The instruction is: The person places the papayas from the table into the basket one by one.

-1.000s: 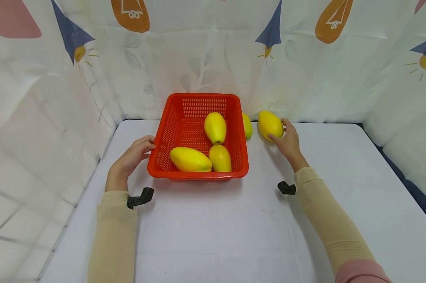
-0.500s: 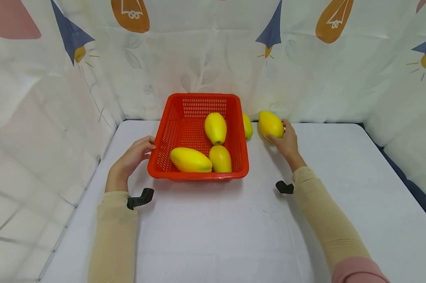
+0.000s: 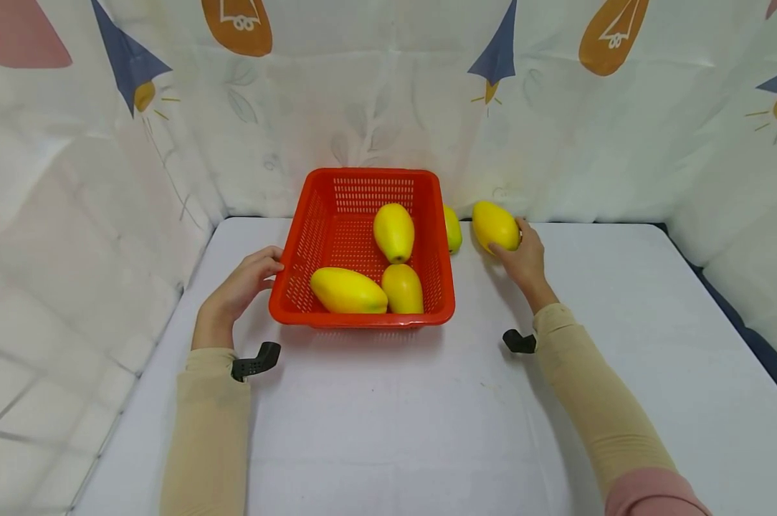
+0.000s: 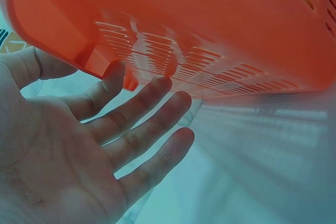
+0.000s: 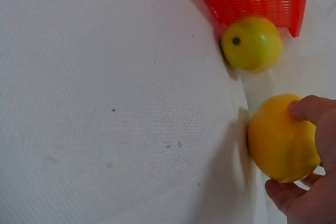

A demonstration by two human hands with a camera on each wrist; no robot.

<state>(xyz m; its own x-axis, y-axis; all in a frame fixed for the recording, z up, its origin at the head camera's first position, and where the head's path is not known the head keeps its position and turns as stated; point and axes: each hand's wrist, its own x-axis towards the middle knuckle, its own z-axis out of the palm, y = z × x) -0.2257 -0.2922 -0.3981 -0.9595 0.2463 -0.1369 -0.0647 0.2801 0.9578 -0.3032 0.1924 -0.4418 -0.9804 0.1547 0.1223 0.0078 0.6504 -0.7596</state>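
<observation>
White cloth (image 3: pixel 388 136) printed with rockets, light bulbs and leaf sprays hangs behind a white tabletop (image 3: pixel 388 423). Near the far edge, left of centre, stands a red perforated basket (image 3: pixel 361 319) holding three yellow mangoes: an elongated mango (image 3: pixel 348 290) lying crosswise along the near wall, a shorter mango (image 3: pixel 402 290) touching its right end in the near right corner, and a rear mango (image 3: pixel 393 233) just beyond. Outside, a greenish-yellow mango (image 3: pixel 453 231) lies beside the basket's right wall, which partly hides it in the head view.

Of the two hands, the left hand (image 3: pixel 240 285) is at the basket's left rim, its fingers loosely extended and spread rather than clenched. The right hand (image 3: pixel 527 265) grasps a yellow mango (image 3: pixel 494 226) between thumb and fingers at the far edge, right of the greenish-yellow one and apart from it. Tan sleeves (image 3: pixel 208 430) cover both forearms; a black wrist attachment (image 3: pixel 256 362) projects from the left one, a similar black piece (image 3: pixel 520 342) from the right.
</observation>
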